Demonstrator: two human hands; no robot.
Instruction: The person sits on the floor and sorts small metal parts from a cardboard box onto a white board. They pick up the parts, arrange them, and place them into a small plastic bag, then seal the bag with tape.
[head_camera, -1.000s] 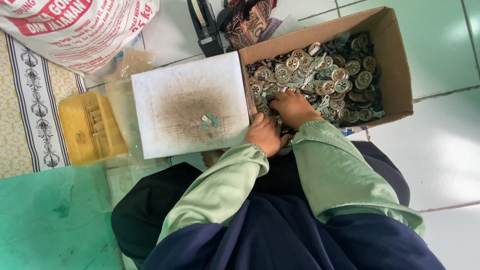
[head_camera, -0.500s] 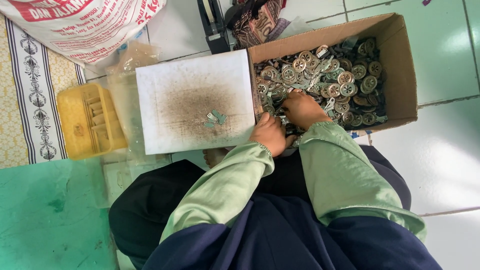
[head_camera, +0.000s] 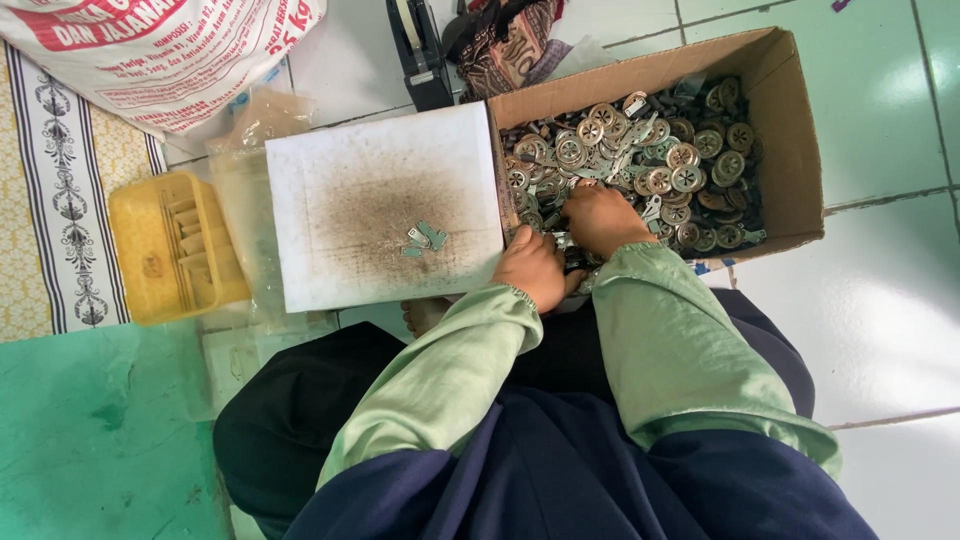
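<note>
Little has shifted since the earlier frames: both hands stay at the near left corner of the cardboard box (head_camera: 790, 130), the right hand (head_camera: 600, 215) now lying slightly further in among the metal parts (head_camera: 640, 165). Its fingers curl down into the pile, and whether they pinch a piece I cannot tell. The left hand (head_camera: 535, 268) rests loosely closed at the box edge, its fingertips hidden, so its hold cannot be told either.

These parts fill the box at the upper right of the frame: round, slotted discs and small flat tabs, dull silver and brown. They look stiff, light singly, thin and a little slippery, likely best lifted by the rim between thumb and finger; heaped together they would weigh a fair amount.

Left of the box lies a white board (head_camera: 330, 180), smudged dark at its middle, carrying a few small grey tabs (head_camera: 425, 238). At far left sits a yellow plastic tray (head_camera: 140, 215). A white woven sack (head_camera: 150, 50) with red print fills the upper left corner.
</note>
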